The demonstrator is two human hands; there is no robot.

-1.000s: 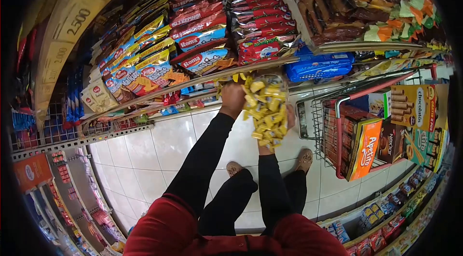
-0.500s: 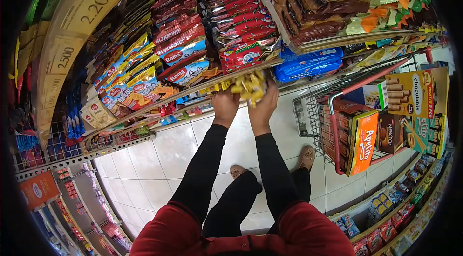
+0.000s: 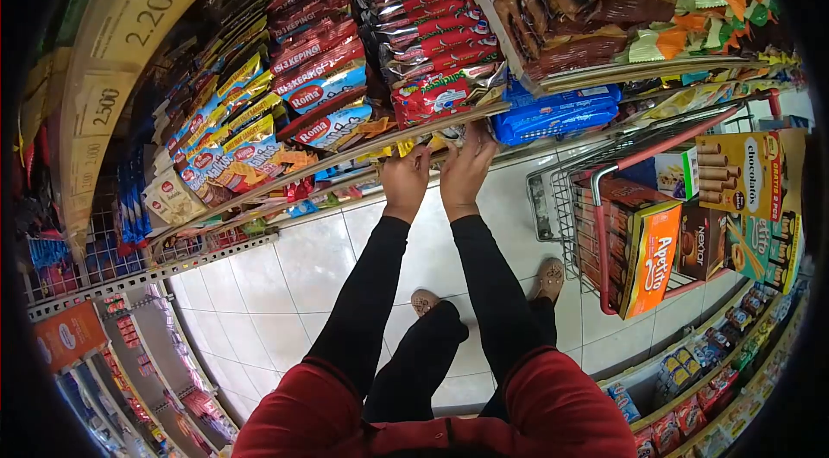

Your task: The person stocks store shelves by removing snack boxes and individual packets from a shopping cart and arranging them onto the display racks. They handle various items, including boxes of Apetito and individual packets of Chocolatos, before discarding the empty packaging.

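My left hand (image 3: 405, 185) is at the lower shelf, just under the front edge of the snack shelf. Its fingers are curled, and what may be in them is hidden. Right above its fingertips shows a bit of a yellow packet (image 3: 403, 148). Close beside it, my right hand (image 3: 466, 171) reaches up under the same edge with fingers stretched out, their tips partly hidden. A blue packet (image 3: 553, 113) lies just right of this hand. Above both hands are red wafer packs (image 3: 445, 91) and blue-and-brown Roma packs (image 3: 332, 126).
A red-handled shopping cart (image 3: 602, 225) stands at my right, holding an orange Apetito box (image 3: 654, 255) and a yellow Chocolatos box (image 3: 749, 171). The shelf's front rail (image 3: 345, 150) runs over my wrists' reach. Price labels (image 3: 155, 13) line the left; another shelf (image 3: 691, 389) is behind me.
The cluster of yellow packets between my hands has gone mostly out of sight under the shelf edge. My right hand's fingers have stretched upward, and my left hand has stayed close by.
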